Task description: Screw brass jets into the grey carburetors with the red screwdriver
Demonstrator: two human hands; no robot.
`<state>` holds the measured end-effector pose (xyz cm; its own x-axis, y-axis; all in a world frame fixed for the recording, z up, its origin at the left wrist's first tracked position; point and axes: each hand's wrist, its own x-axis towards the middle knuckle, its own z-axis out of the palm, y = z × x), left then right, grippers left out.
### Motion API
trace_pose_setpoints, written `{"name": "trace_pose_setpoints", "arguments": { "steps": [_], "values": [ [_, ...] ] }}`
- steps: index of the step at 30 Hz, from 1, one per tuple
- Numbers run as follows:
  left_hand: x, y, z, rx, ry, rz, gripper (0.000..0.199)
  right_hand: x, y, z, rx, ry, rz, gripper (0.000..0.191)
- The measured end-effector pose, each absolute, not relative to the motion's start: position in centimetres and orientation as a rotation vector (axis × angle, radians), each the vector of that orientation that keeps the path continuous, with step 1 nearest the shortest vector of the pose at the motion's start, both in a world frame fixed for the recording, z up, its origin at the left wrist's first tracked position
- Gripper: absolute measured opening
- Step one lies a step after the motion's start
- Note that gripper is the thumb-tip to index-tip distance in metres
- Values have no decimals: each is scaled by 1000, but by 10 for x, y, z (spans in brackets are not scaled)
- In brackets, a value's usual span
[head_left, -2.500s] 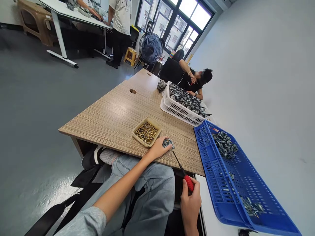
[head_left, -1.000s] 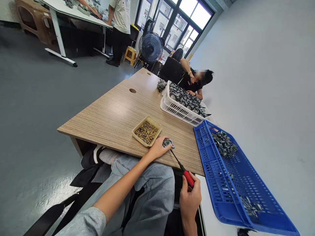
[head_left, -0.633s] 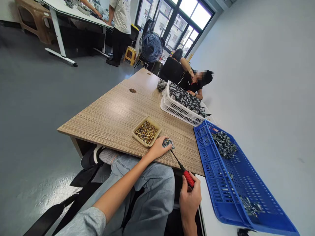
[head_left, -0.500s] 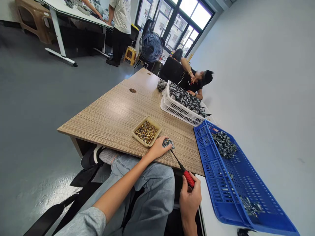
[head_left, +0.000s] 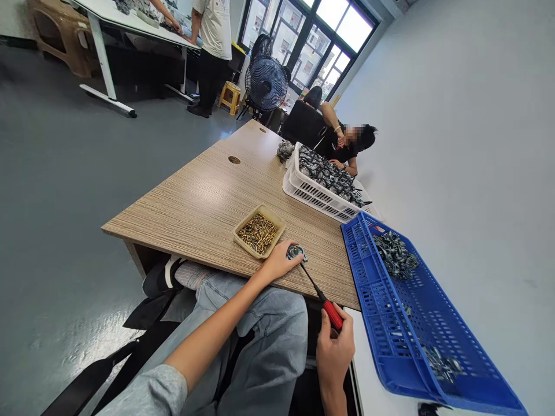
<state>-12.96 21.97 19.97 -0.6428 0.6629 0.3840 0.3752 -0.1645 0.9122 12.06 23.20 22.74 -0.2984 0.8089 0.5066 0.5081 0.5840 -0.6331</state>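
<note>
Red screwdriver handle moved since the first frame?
Yes, slightly: the red screwdriver handle has shifted forward, closer to the near edge of the wooden table.

The metal part (head_left: pixel 295 251) is small, grey and round, and it lies on the wooden table (head_left: pixel 195 196), close to the front edge, between the thumb and the fingers of the left hand (head_left: pixel 280 263). Its inner details are too small to tell. The screwdriver (head_left: pixel 320 294) has a red handle and a thin, dark shaft. It is held slanting in the right hand (head_left: pixel 336 349), with the handle outside the table edge and the shaft directed to the metal part; the tip's exact contact is unclear.
</note>
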Motion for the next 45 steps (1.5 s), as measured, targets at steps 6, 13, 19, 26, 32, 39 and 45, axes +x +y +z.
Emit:
{"name": "trace_pose_setpoints", "arguments": {
  "steps": [6, 13, 19, 26, 32, 39, 45],
  "values": [
    [-129, 220, 199, 1187, 1861, 1907, 34, 119, 233, 228, -1070, -1967, 438, 53],
    [-129, 220, 199, 1191, 1857, 1906, 34, 118, 233, 226, -1070, -1957, 451, 55],
    [-130, 220, 199, 1195, 1869, 1891, 35, 119, 235, 229, -1076, -1987, 468, 58],
    [-130, 219, 200, 1205, 1872, 1896, 35, 120, 226, 228, -1149, -1983, 675, 58],
    [-130, 219, 201, 1208, 1875, 1891, 35, 118, 218, 213, -1181, -1831, 1137, 58],
    [-130, 220, 200, 1201, 1869, 1890, 36, 109, 214, 207, -1099, -1506, 1653, 58],
    [-131, 220, 199, 1198, 1866, 1902, 34, 103, 207, 218, -1105, -1318, 1860, 58]
  ]
}}
